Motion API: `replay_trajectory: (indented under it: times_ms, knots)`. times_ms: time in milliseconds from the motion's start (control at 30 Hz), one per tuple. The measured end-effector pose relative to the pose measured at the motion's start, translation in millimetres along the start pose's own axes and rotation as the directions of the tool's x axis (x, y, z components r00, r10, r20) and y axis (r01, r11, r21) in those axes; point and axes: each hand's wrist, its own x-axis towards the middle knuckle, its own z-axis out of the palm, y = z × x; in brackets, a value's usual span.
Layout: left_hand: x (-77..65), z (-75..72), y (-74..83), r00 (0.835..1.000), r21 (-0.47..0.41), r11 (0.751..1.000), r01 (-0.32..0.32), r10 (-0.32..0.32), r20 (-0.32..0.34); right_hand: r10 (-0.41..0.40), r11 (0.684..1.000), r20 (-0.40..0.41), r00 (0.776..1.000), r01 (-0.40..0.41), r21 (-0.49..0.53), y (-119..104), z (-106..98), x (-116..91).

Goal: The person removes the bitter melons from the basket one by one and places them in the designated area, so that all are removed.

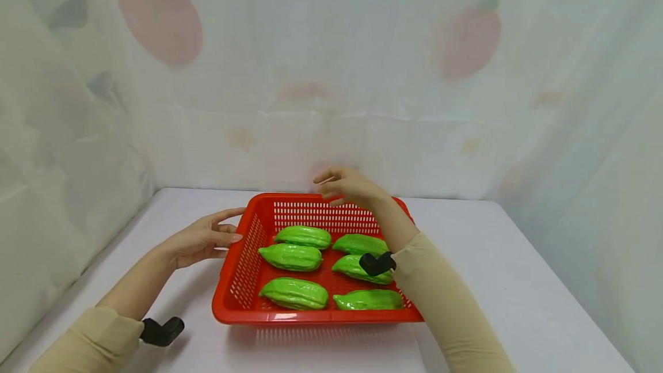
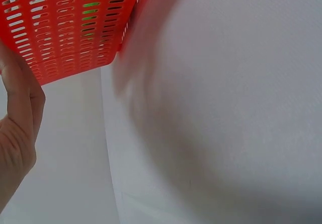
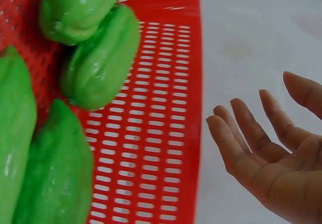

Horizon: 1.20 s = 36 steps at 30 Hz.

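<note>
Several glossy green, ridged, pointed gourds (image 1: 294,292) lie in two columns inside a red plastic basket (image 1: 243,316) with slotted walls. At the basket's left side, my left hand (image 1: 202,239) touches the outer wall just below the rim, its fingers fairly straight and spread. The left wrist view shows that hand (image 2: 19,113) against the slotted wall, with part of it cut off by the frame edge. My right hand (image 1: 352,187) hovers over the far rim, holding nothing. In the right wrist view its fingers are spread and loosely bent, apart from the basket wall (image 3: 151,148).
Under the basket is a white table (image 1: 518,281). Pale curtains (image 1: 331,73) with faded fruit prints stand behind it and on both sides. A black wrist mount (image 1: 163,331) juts from the left sleeve, and another (image 1: 377,263) from the right one, over the gourds.
</note>
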Motion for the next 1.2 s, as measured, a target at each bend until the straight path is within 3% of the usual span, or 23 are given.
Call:
replay_trajectory:
  times_ms: [233,467,767,933,1200]
  knots:
    - [-1.1,0.2,-1.2,1.000,-0.012,1.000,-0.005,0.005,0.005,0.098,0.990,0.036,0.995,-0.094,-0.109,10.9,13.3,7.6]
    - [-0.6,0.7,-1.5,0.999,-0.035,0.999,-0.023,0.023,0.024,0.181,0.938,0.090,0.979,-0.144,-0.314,24.1,24.0,12.2]
    - [2.5,1.6,-6.2,1.000,-0.050,0.999,-0.004,0.005,0.025,0.160,0.889,0.065,0.985,-0.115,-0.443,35.8,30.5,14.7]
    - [2.3,0.7,-5.3,1.000,-0.048,0.999,-0.007,0.009,0.027,0.143,0.874,0.095,0.985,-0.081,-0.479,37.9,33.0,16.1]
    - [-0.8,-0.7,-4.0,0.999,-0.048,0.999,-0.006,0.008,0.034,0.135,0.800,0.117,0.984,-0.038,-0.599,41.1,39.5,19.8]
